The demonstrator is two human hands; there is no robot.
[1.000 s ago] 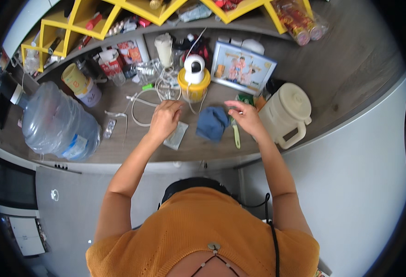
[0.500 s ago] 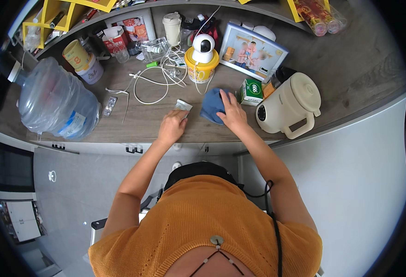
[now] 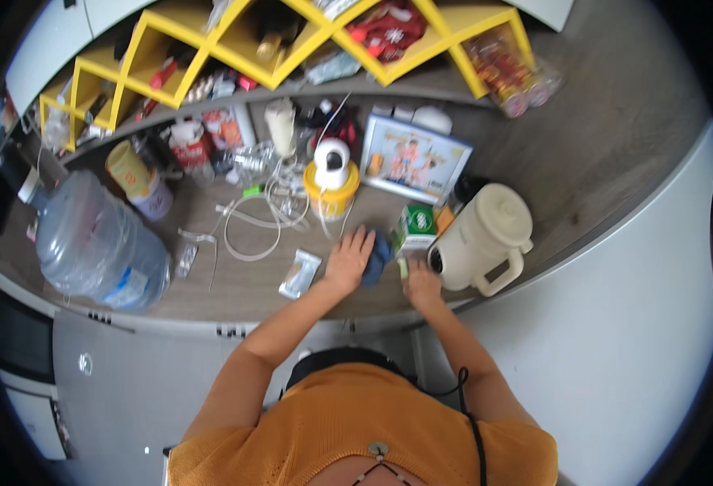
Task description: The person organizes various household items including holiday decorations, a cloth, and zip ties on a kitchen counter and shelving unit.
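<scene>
A bunched blue cloth (image 3: pixel 378 259) lies near the front of the desk. My left hand (image 3: pixel 349 262) rests against its left side, fingers stretched out and partly over it. To the right, my right hand (image 3: pixel 422 285) is closed at a small pale green thing (image 3: pixel 403 268), whose kind I cannot make out. That hand sits between the cloth and the cream electric kettle (image 3: pixel 486 235), just below a green-and-white box (image 3: pixel 417 227). Left of my left hand, a flat white and light blue packet (image 3: pixel 300 274) lies loose on the desk.
A large clear water jug (image 3: pixel 101 243) stands at the left. Tangled white cable (image 3: pixel 251 247) spreads before a white camera (image 3: pixel 331 162) on a yellow tub (image 3: pixel 332 198). Behind stand a framed photo (image 3: pixel 413 158) and cups. Yellow diamond shelving (image 3: pixel 271 81) hangs above.
My left hand has let go of the packet and moved right to the cloth. My right hand has left the cloth for the pale green thing beside the kettle. The view has tilted upward.
</scene>
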